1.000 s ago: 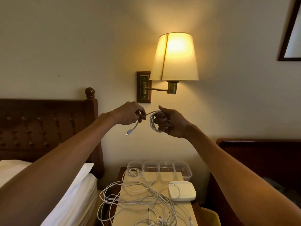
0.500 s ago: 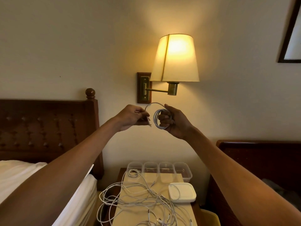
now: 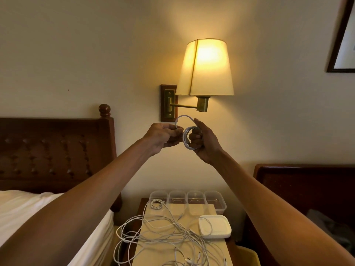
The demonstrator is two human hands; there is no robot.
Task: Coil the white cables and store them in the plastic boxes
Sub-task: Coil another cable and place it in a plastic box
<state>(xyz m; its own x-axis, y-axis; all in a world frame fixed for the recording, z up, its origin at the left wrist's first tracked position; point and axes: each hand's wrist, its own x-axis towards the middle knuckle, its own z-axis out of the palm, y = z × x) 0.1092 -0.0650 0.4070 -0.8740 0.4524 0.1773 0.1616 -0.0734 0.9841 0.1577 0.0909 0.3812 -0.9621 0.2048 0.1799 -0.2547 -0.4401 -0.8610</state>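
My right hand [image 3: 204, 141] grips a small coil of white cable [image 3: 186, 139] held up in front of the wall. Pinched in my left hand [image 3: 163, 137] is the free end of that cable, which arcs over the two hands. Far below, several clear plastic boxes [image 3: 215, 198] stand in a row at the back of the bedside table [image 3: 203, 246]. The leftmost box [image 3: 158, 195] holds a coiled cable. A tangle of loose white cables [image 3: 159, 235] covers the tabletop and hangs off its left edge.
A white lidded box [image 3: 214, 226] sits on the table's right side. A lit wall lamp [image 3: 205, 70] hangs just above my hands. A bed with white linen [image 3: 23, 210] lies to the left, a dark headboard [image 3: 307, 189] to the right.
The dangling end of the cable has been drawn up; my left hand has closed in on the coil, bringing the end across it.
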